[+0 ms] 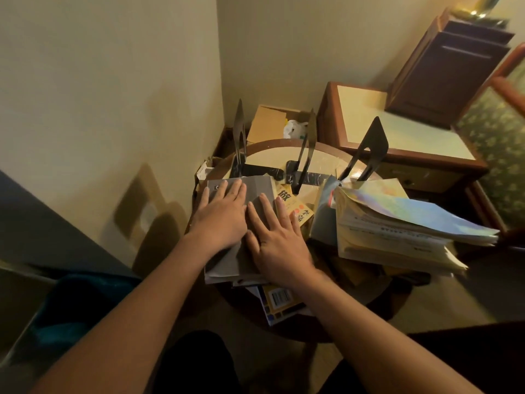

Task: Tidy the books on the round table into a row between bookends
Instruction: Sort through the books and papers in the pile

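Note:
A grey book (257,191) lies flat on top of a low pile on the round table (270,149). My left hand (221,214) and my right hand (277,240) both rest flat on its cover, fingers spread, gripping nothing. A yellow book (294,206) with dark characters peeks out beside it. To the right sits a thick stack of books (397,223) with a pale iridescent cover on top. Three black bookends stand upright at the table's far side: left bookend (239,137), middle bookend (308,149), right bookend (369,149).
A book with a barcode (279,301) overhangs the table's near edge. Behind the table are a cardboard box (270,123) and a wooden cabinet (369,120) with a dark box on it. A wall stands at the left, an upholstered chair (497,132) at the right.

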`<state>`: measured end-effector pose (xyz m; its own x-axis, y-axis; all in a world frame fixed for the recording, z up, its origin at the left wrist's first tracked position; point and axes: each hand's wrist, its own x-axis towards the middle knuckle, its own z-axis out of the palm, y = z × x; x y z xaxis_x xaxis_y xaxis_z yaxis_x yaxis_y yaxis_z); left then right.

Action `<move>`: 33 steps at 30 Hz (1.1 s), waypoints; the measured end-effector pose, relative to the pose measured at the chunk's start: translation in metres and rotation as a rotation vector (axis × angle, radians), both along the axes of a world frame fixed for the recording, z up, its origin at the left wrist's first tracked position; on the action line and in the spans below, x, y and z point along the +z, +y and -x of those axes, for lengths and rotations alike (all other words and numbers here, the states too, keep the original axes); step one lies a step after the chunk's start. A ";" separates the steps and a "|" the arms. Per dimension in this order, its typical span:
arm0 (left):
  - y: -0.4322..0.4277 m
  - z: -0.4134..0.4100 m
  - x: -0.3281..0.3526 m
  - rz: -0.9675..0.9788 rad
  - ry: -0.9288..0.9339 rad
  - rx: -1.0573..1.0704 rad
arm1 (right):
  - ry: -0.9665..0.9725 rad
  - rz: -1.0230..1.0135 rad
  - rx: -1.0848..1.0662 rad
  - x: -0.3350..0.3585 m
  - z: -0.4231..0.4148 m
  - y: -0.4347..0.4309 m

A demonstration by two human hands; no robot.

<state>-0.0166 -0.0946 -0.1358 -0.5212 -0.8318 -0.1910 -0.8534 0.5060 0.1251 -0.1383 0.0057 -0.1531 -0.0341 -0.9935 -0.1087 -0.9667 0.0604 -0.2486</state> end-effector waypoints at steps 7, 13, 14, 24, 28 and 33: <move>-0.016 0.004 0.006 -0.065 0.079 -0.010 | -0.025 -0.027 0.011 0.001 0.001 0.000; 0.024 -0.031 0.006 -0.233 0.257 0.056 | -0.034 -0.045 0.032 0.004 0.002 0.003; 0.028 -0.034 0.006 -0.241 0.274 0.070 | -0.035 -0.045 0.034 0.004 0.002 0.002; 0.011 -0.026 0.006 -0.200 0.407 0.197 | -0.033 -0.014 0.025 0.000 0.003 0.001; 0.000 -0.020 0.003 -0.205 0.502 0.308 | -0.037 -0.011 0.020 0.000 0.003 0.001; 0.019 -0.026 -0.004 -0.248 0.717 0.542 | -0.055 -0.033 0.018 0.003 0.003 0.001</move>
